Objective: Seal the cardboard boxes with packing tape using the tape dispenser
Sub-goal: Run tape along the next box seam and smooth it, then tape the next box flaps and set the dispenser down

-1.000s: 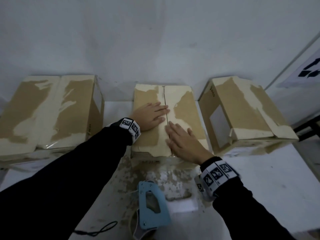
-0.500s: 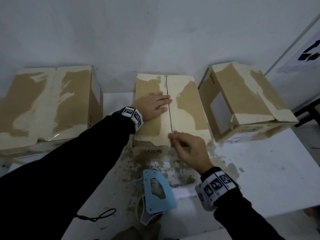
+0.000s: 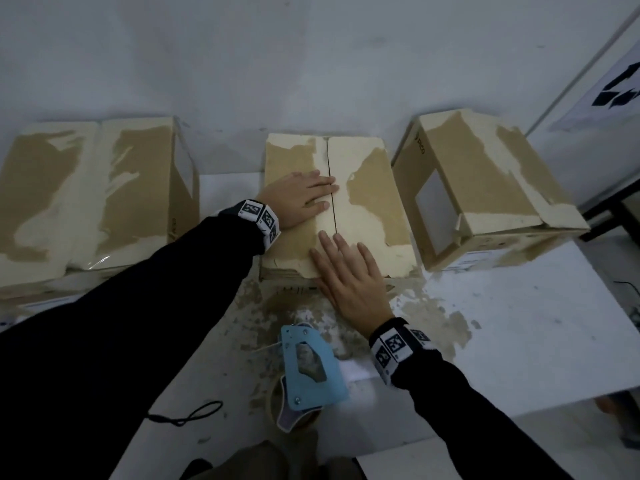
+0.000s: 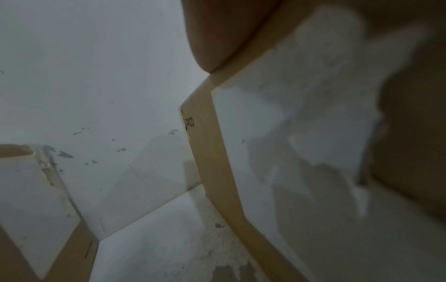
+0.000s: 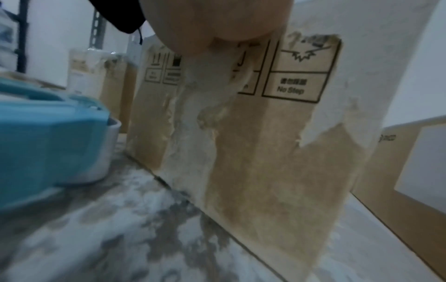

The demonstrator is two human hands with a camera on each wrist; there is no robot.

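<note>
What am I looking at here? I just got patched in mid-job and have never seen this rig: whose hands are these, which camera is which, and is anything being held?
There is no machine: a person works with bare hands and wears three cameras. The big picture comes from the head camera, looking down at a white table. The other two come from cameras on each wrist, looking along the hand, so they are close and blurry.

Three cardboard boxes stand by the wall. Both hands lie flat on the middle box: the left hand beside its centre seam, the right hand at its near edge. The fingers are straight, so nothing is held.

The blue tape dispenser lies on the table nearer the person, untouched. It also shows at the left of the right wrist view.
</note>
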